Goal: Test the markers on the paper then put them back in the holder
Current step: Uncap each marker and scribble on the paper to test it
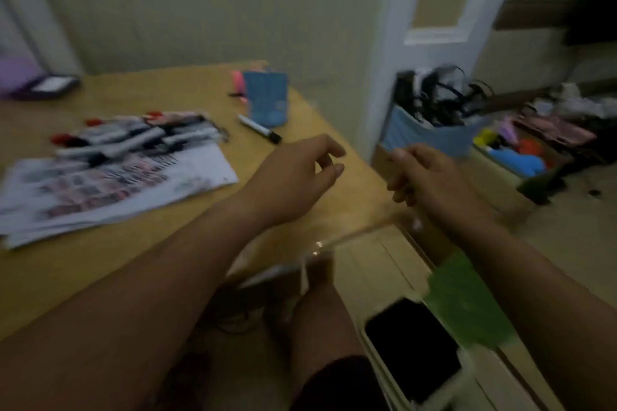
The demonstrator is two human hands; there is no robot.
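The frame is blurred by motion. Several markers (133, 135) with red and black caps lie in a heap on the wooden table (100, 260), touching the far edge of a scribbled sheet of paper (110, 187). One black-capped marker (259, 128) lies alone in front of the blue holder (266, 98), which has a pink marker (237, 82) beside it. My left hand (297, 177) hovers over the table's right part with loosely bent fingers, holding nothing. My right hand (424, 177) is past the table's right edge, fingers curled; nothing shows in it.
A dark device (50, 85) sits at the table's far left. Right of the table, on the floor, are a blue basket of cables (430, 130) and a box of colourful items (521, 157). A phone (412, 347) and something green (467, 304) lie below my right forearm.
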